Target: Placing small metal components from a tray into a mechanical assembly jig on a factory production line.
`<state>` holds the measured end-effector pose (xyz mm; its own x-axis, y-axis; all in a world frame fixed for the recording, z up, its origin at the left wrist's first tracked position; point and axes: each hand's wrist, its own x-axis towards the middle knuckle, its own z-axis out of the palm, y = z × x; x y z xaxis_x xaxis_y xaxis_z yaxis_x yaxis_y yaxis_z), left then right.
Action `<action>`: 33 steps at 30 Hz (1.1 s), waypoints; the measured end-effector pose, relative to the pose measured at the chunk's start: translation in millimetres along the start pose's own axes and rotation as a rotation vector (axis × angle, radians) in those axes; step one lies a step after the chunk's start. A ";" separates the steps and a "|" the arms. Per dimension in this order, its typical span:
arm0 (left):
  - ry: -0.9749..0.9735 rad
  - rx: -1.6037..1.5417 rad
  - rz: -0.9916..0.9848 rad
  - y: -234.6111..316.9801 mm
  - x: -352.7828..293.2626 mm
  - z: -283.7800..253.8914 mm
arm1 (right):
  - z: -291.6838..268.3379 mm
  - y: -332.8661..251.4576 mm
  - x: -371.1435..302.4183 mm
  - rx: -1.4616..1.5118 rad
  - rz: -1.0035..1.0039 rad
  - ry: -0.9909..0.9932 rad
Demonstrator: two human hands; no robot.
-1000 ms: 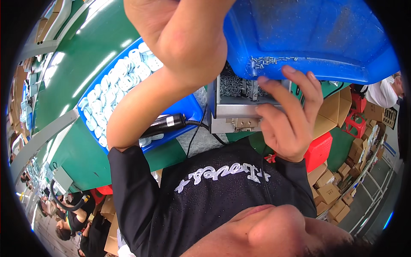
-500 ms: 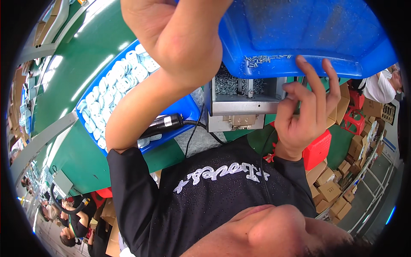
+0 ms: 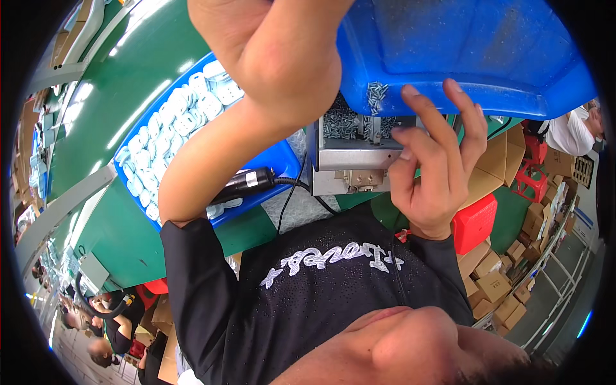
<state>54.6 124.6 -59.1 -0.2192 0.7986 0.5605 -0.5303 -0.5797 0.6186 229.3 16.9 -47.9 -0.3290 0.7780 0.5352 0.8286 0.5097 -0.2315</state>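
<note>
A blue plastic tray [image 3: 462, 38] is tilted over an open metal box [image 3: 359, 159]. Small silver screws [image 3: 376, 97] bunch at the tray's low lip, and more screws [image 3: 340, 122] fill the box below. At the top edge of the picture, my left hand [image 3: 256, 38] grips the tray's side; its fingertips are out of view. My right hand [image 3: 436, 154] is beside the lip with fingers bent and apart, holding nothing. Its fingertips overlap the lip, right of the screws; contact is unclear.
A blue bin [image 3: 138, 204] of pale plastic parts stands under my left forearm on the green table [image 3: 83, 147]. A black cylindrical tool [image 3: 247, 184] with a cord lies across it. To the right are a red stool [image 3: 475, 224] and cardboard boxes [image 3: 494, 285]. Other people are farther off.
My right hand has shifted left along the tray's lip. The screws, spread in a row before, are now in a tight clump at its left. The tray has moved slightly right.
</note>
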 end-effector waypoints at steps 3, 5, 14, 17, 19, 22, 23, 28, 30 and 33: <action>0.021 -0.021 -0.002 0.8 1.0 6.2 | 0.7 -1.0 1.6 -0.025 -0.024 -0.027; 0.035 -0.037 -0.006 0.6 1.6 10.4 | 0.9 -2.4 2.8 -0.052 -0.048 -0.054; 0.075 -0.057 -0.036 -0.3 1.6 18.7 | -0.4 -6.3 0.6 0.016 -0.104 -0.101; 0.077 -0.052 -0.064 2.7 0.4 20.8 | -1.6 -6.5 0.3 0.022 -0.102 -0.096; 0.077 -0.051 -0.083 1.1 1.1 22.6 | -1.9 -6.3 0.6 -0.009 -0.081 -0.073; 0.078 -0.043 -0.109 2.4 0.1 21.6 | 1.8 -4.8 1.7 -0.037 -0.079 -0.068; 0.078 -0.040 -0.118 2.7 -0.6 21.4 | 4.2 -4.0 2.6 -0.050 -0.087 -0.075; 0.079 -0.031 -0.160 3.2 -0.7 22.2 | 0.2 -3.3 2.6 -0.047 -0.103 -0.123; 0.080 -0.028 -0.178 3.3 0.6 20.3 | -3.9 -2.5 1.6 -0.016 -0.103 -0.157; 0.079 -0.026 -0.205 4.9 0.5 21.2 | -5.0 0.6 -1.3 -0.001 -0.099 -0.118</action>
<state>69.3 118.7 -44.1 -0.1673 0.9100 0.3793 -0.5908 -0.4005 0.7004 232.5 14.4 -44.7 -0.4600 0.7620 0.4558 0.7902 0.5855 -0.1813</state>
